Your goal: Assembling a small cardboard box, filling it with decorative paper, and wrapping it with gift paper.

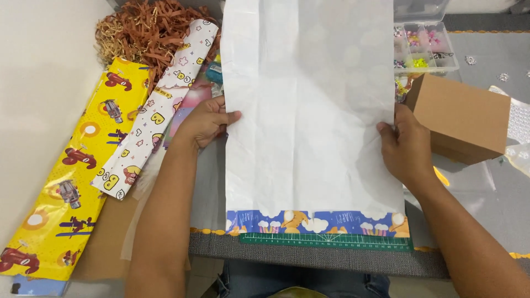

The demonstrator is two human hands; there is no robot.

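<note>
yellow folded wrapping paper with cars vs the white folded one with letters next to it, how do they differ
The yellow folded wrapping paper is glossy, printed with red cars and planes; the white folded wrapping paper carries small yellow letters and hearts. The yellow one is wider and longer, and lies nearer the left edge. The white one overlaps its right side, its top end by the brown paper shred. Both lie flat, slanted alike, untouched.

From my remote view, the white paper sheet runs off the frame at 12 o'clock, hiding most of the green cutting mat. My right hand fingertips lie behind its edge. The bead organiser contents are too small to identify. The yellow gift wrap is cut off at 7 o'clock.
</note>
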